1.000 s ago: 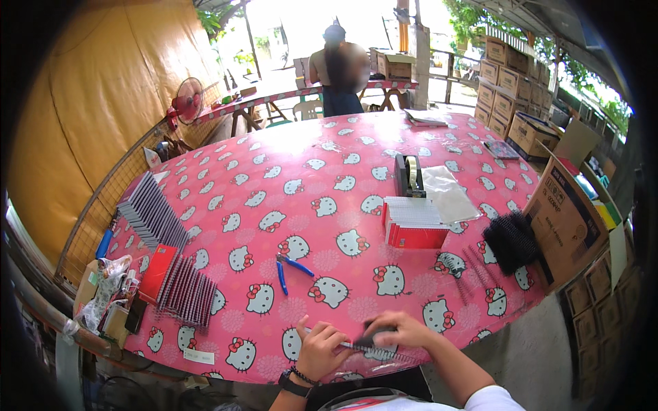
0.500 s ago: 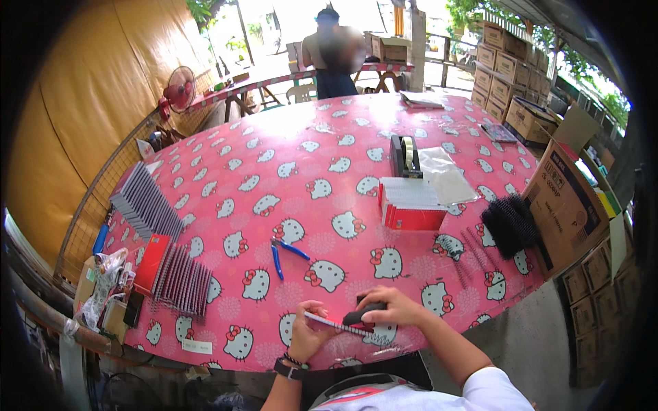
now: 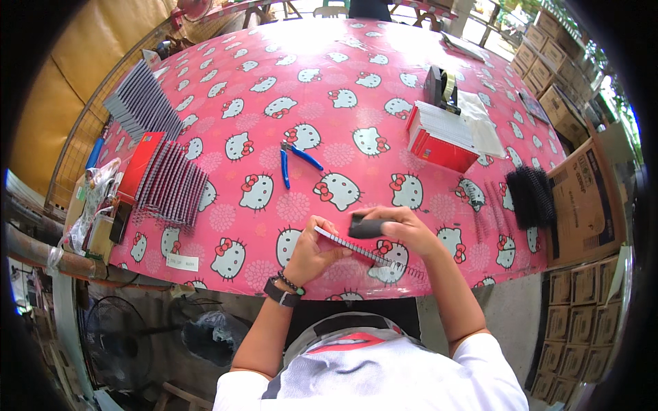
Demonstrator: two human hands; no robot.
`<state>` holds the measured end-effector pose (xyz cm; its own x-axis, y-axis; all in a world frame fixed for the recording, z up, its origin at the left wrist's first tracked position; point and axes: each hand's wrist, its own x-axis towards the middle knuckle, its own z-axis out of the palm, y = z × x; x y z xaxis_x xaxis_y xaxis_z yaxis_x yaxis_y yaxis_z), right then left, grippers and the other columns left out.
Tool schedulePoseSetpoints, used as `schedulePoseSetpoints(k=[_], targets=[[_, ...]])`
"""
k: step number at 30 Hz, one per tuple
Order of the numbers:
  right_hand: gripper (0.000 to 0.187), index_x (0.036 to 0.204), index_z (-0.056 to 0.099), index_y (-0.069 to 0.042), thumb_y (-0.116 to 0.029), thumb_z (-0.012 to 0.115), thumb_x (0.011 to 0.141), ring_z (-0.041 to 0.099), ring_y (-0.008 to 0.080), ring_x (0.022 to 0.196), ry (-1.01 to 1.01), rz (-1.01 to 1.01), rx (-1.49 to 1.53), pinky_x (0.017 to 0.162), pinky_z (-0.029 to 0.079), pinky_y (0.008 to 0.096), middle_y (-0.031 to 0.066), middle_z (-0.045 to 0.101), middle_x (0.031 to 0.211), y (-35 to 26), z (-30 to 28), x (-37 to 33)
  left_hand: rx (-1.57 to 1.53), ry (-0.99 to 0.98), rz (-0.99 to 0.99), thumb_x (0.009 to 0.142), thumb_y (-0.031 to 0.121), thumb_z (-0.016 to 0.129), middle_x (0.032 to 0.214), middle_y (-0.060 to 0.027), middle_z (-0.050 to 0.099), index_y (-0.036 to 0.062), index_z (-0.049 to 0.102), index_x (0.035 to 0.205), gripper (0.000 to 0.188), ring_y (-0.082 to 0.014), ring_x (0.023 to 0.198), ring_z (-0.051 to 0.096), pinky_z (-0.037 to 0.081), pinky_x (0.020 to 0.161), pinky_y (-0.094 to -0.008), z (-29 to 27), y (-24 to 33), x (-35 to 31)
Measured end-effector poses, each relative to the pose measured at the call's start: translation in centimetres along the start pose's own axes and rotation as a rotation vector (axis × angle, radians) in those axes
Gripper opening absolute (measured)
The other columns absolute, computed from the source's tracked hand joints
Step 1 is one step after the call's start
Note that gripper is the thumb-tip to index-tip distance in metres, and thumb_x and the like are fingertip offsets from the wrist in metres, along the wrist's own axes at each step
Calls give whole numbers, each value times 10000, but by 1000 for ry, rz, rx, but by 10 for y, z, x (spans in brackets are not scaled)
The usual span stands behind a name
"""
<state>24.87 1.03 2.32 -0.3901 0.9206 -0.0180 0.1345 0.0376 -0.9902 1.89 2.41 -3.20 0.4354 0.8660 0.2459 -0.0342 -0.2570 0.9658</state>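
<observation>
My left hand (image 3: 310, 255) is closed on a small notebook (image 3: 336, 238), held on edge above the near side of the table. A wire spiral coil (image 3: 410, 270) runs along its upper edge, and its loose end sticks out past the notebook's right end. My right hand (image 3: 406, 231) is wrapped round a black hand-held tool (image 3: 363, 227), just beyond the spine; whether it touches the coil I cannot tell. Blue-handled pliers (image 3: 293, 162) lie open on the table ahead of my left hand.
At left stand rows of spiral-bound notebooks (image 3: 175, 181) and a farther stack (image 3: 144, 103). Right of centre are red-covered pads (image 3: 442, 140) beside a tape dispenser (image 3: 442, 89). A heap of black coils (image 3: 529, 197) lies by a cardboard box (image 3: 582, 198). The pink patterned tablecloth (image 3: 226, 195) covers the table.
My view has tilted downward, so the table sits higher in the picture. The black tool now appears slightly farther from the notebook's spine. Both hands keep their holds.
</observation>
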Motion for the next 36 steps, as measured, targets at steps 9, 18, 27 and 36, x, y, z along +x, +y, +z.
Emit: schedulePoseSetpoints(k=[9,18,27,36], targets=[[423,1041,688,-37,-361,724,772,527,316,1167,-16,-91,-71,993,381,416,215,588,1210,-4,12,15,0,9,-83,686,161,846,911,-58,556,67,446,978,504,-164,883,555,447,812,-305,0,-7,-1],[473,1123,608,-62,-262,781,731,527,305,1118,318,-344,-551,925,436,396,175,592,1166,-32,26,-3,282,17,-6,787,171,768,903,-72,574,30,471,1011,398,-168,816,575,475,746,-298,9,30,5],[200,962,601,-1,-87,694,808,591,234,745,385,-411,-380,659,493,324,111,581,853,-49,50,-9,-223,168,63,803,44,725,898,-63,650,8,617,965,197,-110,839,622,507,752,-244,16,54,7],[201,881,589,-6,-145,712,805,557,281,711,381,-505,-551,624,462,367,112,565,784,-52,60,0,-179,175,46,809,-43,698,994,-75,604,-1,579,991,222,-119,920,591,496,828,-259,8,59,-7]])
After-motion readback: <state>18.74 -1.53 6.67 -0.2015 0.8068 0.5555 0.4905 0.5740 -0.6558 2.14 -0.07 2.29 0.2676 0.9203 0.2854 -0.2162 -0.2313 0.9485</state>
